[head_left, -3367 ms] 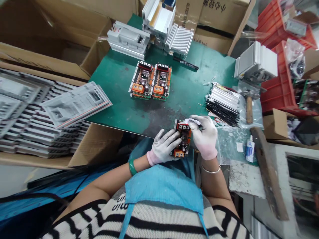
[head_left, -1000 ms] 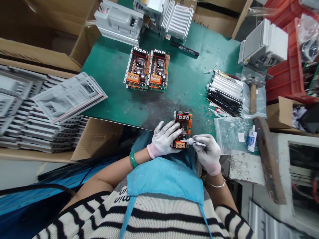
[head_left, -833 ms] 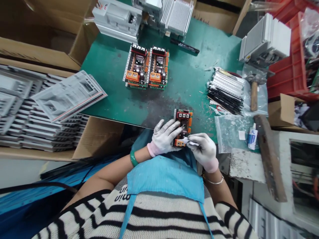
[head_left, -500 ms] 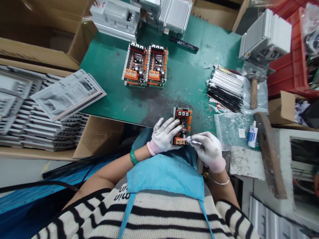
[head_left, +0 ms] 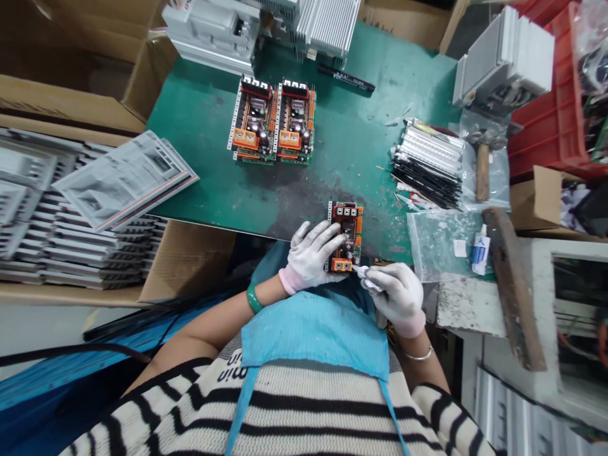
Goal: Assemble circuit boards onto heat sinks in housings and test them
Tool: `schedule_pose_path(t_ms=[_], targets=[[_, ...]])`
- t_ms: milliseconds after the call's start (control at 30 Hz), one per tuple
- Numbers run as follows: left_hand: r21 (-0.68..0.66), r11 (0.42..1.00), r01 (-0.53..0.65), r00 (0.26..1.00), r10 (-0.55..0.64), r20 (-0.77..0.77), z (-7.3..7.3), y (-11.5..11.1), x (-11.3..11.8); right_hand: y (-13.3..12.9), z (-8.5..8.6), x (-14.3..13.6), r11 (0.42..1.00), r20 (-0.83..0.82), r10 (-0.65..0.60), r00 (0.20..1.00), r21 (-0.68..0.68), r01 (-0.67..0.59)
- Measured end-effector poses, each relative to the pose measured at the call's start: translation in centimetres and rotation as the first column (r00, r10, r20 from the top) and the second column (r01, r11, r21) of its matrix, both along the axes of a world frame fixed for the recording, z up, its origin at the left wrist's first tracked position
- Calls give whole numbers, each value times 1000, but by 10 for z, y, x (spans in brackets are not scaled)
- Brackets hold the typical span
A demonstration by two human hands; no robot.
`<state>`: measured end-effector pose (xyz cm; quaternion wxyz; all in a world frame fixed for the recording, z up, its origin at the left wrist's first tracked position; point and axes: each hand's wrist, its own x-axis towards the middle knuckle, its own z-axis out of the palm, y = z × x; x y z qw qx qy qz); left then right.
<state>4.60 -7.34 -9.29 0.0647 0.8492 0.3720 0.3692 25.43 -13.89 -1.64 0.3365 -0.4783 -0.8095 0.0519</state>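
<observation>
A circuit board (head_left: 350, 221) with orange terminal blocks lies at the near edge of the green table. My left hand (head_left: 311, 256), in a white glove, grips its left side, with fingers stretched across the top and the thumb low by the front orange block. In my gloved right hand (head_left: 396, 288) is a small, crumpled white squeeze tube (head_left: 372, 283), pinched between thumb and fingers. Its thin tip points at the right end of that front block; whether it touches is too small to tell. Two similar stacks of circuit boards (head_left: 251, 120) (head_left: 295, 120) stand farther back.
A box of grey covers (head_left: 95, 247) is on the left. Metal housings (head_left: 213, 38) and a black marker (head_left: 346, 78) sit at the back. To the right are bundled strips (head_left: 427, 164), a hammer (head_left: 483, 171), a blue-white tube (head_left: 481, 252), a wooden bar (head_left: 515, 291) and a red crate (head_left: 546, 139).
The white tube and my right hand have shifted slightly down, with the thin tip now showing beside the orange block. My left hand keeps its hold on the board. The whole view has moved a little.
</observation>
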Motion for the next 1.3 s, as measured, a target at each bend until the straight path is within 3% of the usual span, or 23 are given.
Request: schedule_pose_path(t_ms=[267, 533, 767, 933, 1033, 1133, 1167, 1233, 1300], targets=[[-19, 1000, 0, 1000, 0, 9, 1, 0, 0, -10, 2, -9, 993, 61, 80, 995, 80, -85], [-62, 998, -5, 1000, 4, -9, -1, -2, 0, 2, 17, -39, 932, 302, 287, 909, 133, -338], [-43, 999, -22, 1000, 23, 14, 2, -3, 1, 11, 20, -50, 949, 334, 223, 916, 142, -283], [-42, 999, -3, 1000, 3, 7, 2, -2, 0, 3, 21, -36, 963, 279, 222, 934, 85, -255], [-69, 998, 11, 1000, -13, -18, 3, -1, -2, -7, 18, -15, 990, 156, 126, 980, 48, -135], [-87, 996, 16, 999, -19, -35, 4, -1, -3, -19, 9, 6, 983, -55, -184, 981, -14, 183], [-89, 996, 18, 999, -21, -33, 4, 0, -3, -22, 5, 10, 940, -115, -340, 933, -25, 340], [-88, 996, 26, 999, -28, -22, 4, 0, -4, -24, -1, 14, 790, -209, -607, 767, -56, 610], [-82, 996, 33, 999, -34, -6, 5, 0, -4, -20, -6, 12, 675, -314, -726, 612, -157, 720]])
